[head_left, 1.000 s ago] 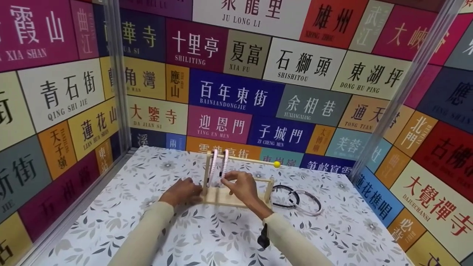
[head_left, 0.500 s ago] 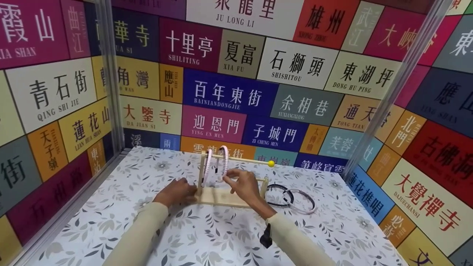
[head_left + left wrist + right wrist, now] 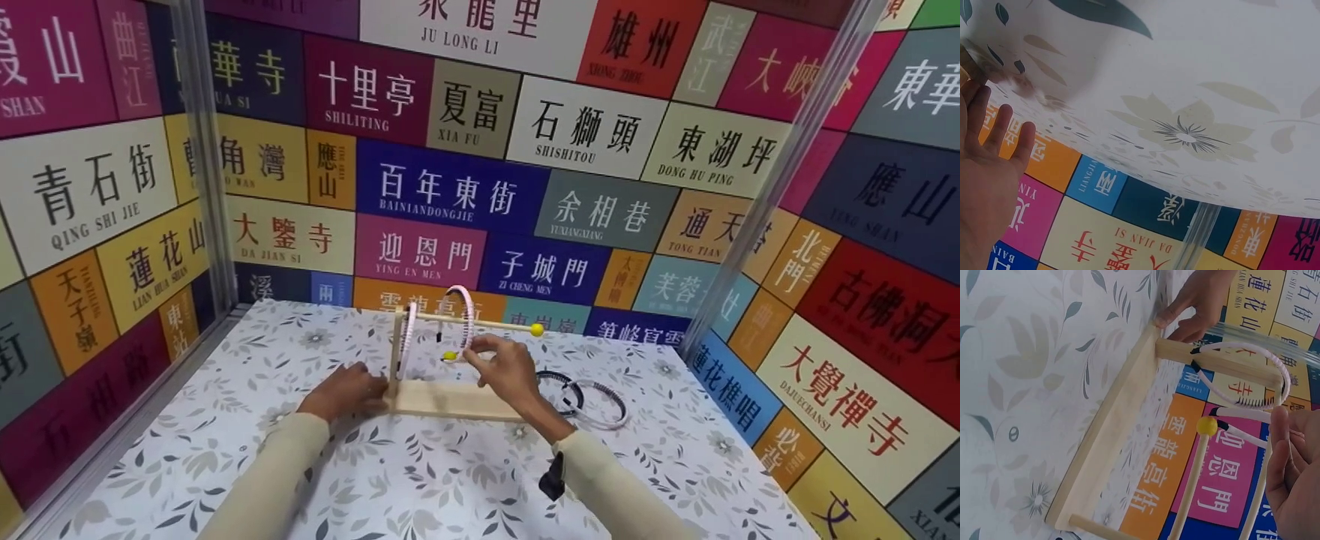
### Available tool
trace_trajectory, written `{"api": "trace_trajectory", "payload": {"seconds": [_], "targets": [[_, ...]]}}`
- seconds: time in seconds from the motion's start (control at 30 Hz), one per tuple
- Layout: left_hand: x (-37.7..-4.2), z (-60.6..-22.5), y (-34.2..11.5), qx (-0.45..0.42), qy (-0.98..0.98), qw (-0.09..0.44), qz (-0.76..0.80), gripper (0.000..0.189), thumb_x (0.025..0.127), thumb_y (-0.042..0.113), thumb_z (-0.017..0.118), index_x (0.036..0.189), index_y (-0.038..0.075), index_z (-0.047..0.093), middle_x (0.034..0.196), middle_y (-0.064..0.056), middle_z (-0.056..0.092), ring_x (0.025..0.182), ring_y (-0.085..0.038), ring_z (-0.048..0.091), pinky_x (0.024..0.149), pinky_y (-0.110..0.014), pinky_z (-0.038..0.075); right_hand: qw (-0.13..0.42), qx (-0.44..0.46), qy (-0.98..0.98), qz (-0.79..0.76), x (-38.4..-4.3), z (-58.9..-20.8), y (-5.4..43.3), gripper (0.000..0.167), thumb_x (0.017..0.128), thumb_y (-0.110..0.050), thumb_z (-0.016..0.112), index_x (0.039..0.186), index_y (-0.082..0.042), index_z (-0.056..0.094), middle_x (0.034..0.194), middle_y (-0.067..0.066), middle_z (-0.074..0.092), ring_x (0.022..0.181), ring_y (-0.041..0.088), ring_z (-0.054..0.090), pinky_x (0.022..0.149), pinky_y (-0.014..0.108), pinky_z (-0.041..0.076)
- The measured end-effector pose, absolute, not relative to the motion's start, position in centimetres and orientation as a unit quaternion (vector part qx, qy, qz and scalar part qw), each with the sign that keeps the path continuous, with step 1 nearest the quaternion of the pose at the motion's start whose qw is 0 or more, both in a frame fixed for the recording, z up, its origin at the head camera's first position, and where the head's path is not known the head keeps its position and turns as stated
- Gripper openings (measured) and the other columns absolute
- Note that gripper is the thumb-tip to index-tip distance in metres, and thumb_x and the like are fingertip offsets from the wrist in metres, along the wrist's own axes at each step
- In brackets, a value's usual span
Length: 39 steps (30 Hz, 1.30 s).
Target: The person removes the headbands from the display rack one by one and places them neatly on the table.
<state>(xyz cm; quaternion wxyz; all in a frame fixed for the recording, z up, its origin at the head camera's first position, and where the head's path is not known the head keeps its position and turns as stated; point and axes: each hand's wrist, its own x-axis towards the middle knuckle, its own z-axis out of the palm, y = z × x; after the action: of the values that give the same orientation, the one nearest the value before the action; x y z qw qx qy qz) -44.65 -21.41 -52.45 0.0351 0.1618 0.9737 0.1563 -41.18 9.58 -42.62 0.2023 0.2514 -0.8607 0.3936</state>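
Observation:
In the head view a wooden stand (image 3: 457, 399) holds pale pink headbands on its upper rod, which ends in a yellow ball (image 3: 538, 329). One headband (image 3: 409, 341) hangs against the left post. My right hand (image 3: 506, 371) pinches the side of another toothed pink headband (image 3: 466, 315), which loops around the upper rod. In the right wrist view its black-tipped ends lie close to the yellow ball (image 3: 1206, 426) of the lower rod. My left hand (image 3: 349, 391) grips the stand's left end by the post, thumb at the base's corner; some fingertips are hidden.
A black headband (image 3: 564, 390) and a pink one with dark teeth (image 3: 619, 409) lie overlapping right of the stand. The table (image 3: 390, 480) has a leaf-patterned cover. Sign-printed walls (image 3: 450, 180) with clear corner posts (image 3: 784, 180) enclose its back and sides.
My right hand has drawn the pinched headband rightward along the upper rod, away from the one at the post. The lower rod's yellow ball now shows. My left hand stays at the stand.

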Motion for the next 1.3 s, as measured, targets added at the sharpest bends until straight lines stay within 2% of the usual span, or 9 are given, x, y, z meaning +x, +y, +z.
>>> {"api": "trace_trajectory", "payload": {"seconds": [0.13, 0.2, 0.27, 0.37, 0.6, 0.77, 1.1, 1.3], "targets": [[-44.9, -52.6, -21.4, 0.170, 0.974, 0.035, 0.144, 0.027, 0.092, 0.040, 0.077, 0.118, 0.039, 0.074, 0.131, -0.009, 0.061, 0.118, -0.032, 0.059, 0.098, -0.062, 0.051, 0.209, 0.249, -0.857, 0.400, -41.2, -42.2, 10.7, 0.018, 0.097, -0.024, 0.076, 0.109, -0.011, 0.078, 0.101, 0.001, 0.079, 0.045, 0.015, 0.065, 0.045, 0.027, 0.052], [-45.0, -52.6, -21.3, 0.174, 0.975, 0.032, 0.132, 0.025, 0.092, 0.041, 0.077, 0.116, 0.039, 0.074, 0.125, -0.005, 0.063, 0.113, -0.029, 0.059, 0.096, -0.058, 0.053, 0.215, 0.248, -0.854, 0.403, -41.1, -41.9, 11.2, 0.016, 0.096, -0.021, 0.076, 0.109, -0.011, 0.078, 0.101, 0.003, 0.079, 0.043, 0.011, 0.063, 0.048, 0.026, 0.054], [-45.1, -52.7, -21.2, 0.174, 0.976, 0.031, 0.126, 0.024, 0.092, 0.040, 0.077, 0.115, 0.039, 0.074, 0.120, -0.002, 0.063, 0.110, -0.025, 0.059, 0.095, -0.055, 0.053, 0.218, 0.242, -0.855, 0.405, -41.1, -41.5, 11.8, 0.016, 0.097, -0.021, 0.076, 0.108, -0.011, 0.078, 0.102, 0.002, 0.079, 0.043, 0.008, 0.062, 0.047, 0.026, 0.054], [-45.1, -52.6, -21.2, 0.183, 0.976, 0.026, 0.112, 0.026, 0.093, 0.039, 0.076, 0.118, 0.036, 0.074, 0.114, 0.000, 0.065, 0.107, -0.024, 0.058, 0.095, -0.053, 0.053, 0.223, 0.234, -0.854, 0.408, -41.1, -41.0, 12.7, 0.018, 0.096, -0.022, 0.077, 0.110, -0.010, 0.078, 0.102, 0.003, 0.079, 0.043, 0.010, 0.062, 0.044, 0.027, 0.051], [-44.9, -52.2, -21.0, 0.161, 0.979, 0.042, 0.121, 0.036, 0.094, 0.040, 0.076, 0.130, 0.036, 0.072, 0.123, -0.004, 0.064, 0.113, -0.028, 0.059, 0.101, -0.059, 0.050, 0.230, 0.211, -0.856, 0.412, -40.9, -40.5, 15.2, 0.020, 0.095, -0.021, 0.078, 0.112, -0.010, 0.078, 0.102, 0.003, 0.079, 0.046, 0.021, 0.066, 0.041, 0.027, 0.050], [-44.9, -52.3, -21.0, 0.160, 0.979, 0.045, 0.119, 0.035, 0.094, 0.039, 0.076, 0.128, 0.036, 0.072, 0.122, -0.004, 0.063, 0.112, -0.028, 0.059, 0.099, -0.059, 0.051, 0.238, 0.196, -0.857, 0.412, -40.9, -40.4, 17.1, 0.019, 0.095, -0.023, 0.078, 0.110, -0.010, 0.078, 0.100, 0.003, 0.079, 0.050, 0.026, 0.068, 0.046, 0.027, 0.055], [-45.4, -52.9, -21.2, 0.161, 0.979, 0.041, 0.115, 0.032, 0.092, 0.041, 0.077, 0.123, 0.037, 0.073, 0.115, 0.001, 0.065, 0.110, -0.024, 0.059, 0.097, -0.055, 0.053, 0.248, 0.178, -0.864, 0.400, -40.9, -40.2, 20.1, 0.018, 0.096, -0.023, 0.077, 0.111, -0.013, 0.078, 0.101, 0.002, 0.078, 0.045, 0.012, 0.062, 0.044, 0.029, 0.053], [-45.5, -52.9, -21.1, 0.165, 0.979, 0.038, 0.116, 0.033, 0.091, 0.041, 0.077, 0.124, 0.036, 0.073, 0.111, 0.003, 0.065, 0.108, -0.022, 0.058, 0.096, -0.053, 0.053, 0.252, 0.157, -0.869, 0.396, -40.9, -40.1, 21.4, 0.016, 0.096, -0.024, 0.077, 0.109, -0.014, 0.078, 0.100, 0.001, 0.079, 0.044, 0.013, 0.063, 0.040, 0.028, 0.049]]}}
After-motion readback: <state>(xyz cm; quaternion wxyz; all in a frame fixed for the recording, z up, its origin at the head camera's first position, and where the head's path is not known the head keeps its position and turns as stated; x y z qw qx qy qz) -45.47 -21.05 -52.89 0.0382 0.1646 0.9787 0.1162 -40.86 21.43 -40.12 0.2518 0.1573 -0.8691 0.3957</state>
